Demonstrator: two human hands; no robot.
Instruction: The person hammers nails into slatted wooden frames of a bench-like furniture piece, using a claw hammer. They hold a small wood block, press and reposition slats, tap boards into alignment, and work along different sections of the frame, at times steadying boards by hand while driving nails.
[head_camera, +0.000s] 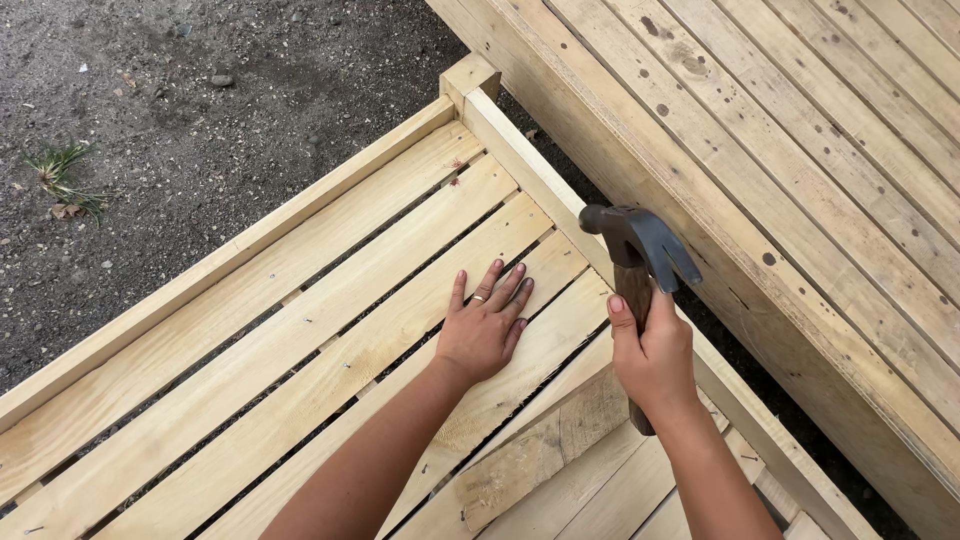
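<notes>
The right hand (655, 355) grips a hammer (640, 250) by its wooden handle, head up over the frame rail (530, 170). The left hand (485, 325) lies flat and loose on a slat (300, 350), holding nothing, fingers spread. If the hammer comes down off its mark, it could hit those fingers, because they are near. The slat could also split if hit too hard. Dirt (200, 100) lies beside the frame.

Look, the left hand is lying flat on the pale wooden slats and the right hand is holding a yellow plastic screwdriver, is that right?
Not quite. In the head view the right hand grips a claw hammer with a dark metal head and brown wooden handle, not a screwdriver. The left hand does lie flat on the pale wooden slats.
</notes>
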